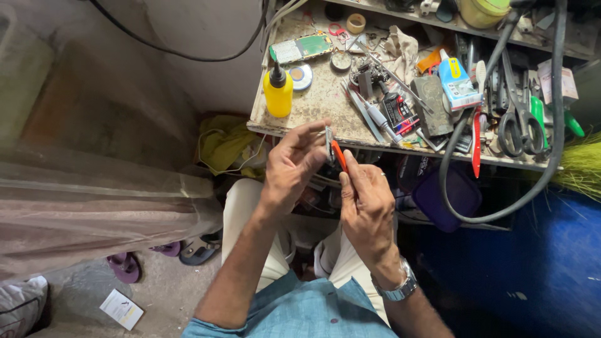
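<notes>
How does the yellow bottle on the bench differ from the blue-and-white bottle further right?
The yellow bottle stands upright with a black nozzle near the bench's front edge; the blue-and-white bottle lies tilted among tools and has a white nozzle. The yellow one stands apart; the other is crowded in. Both sit on the workbench.

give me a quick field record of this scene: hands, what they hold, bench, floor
left hand: left hand pinches a small thin grey part by its edge
right hand: right hand grips an orange-handled tool against that part
bench: worn cluttered workbench carrying a yellow squeeze bottle with black nozzle, a green circuit board, grey metal scissors
floor: purple sandals, white paper slip
</notes>
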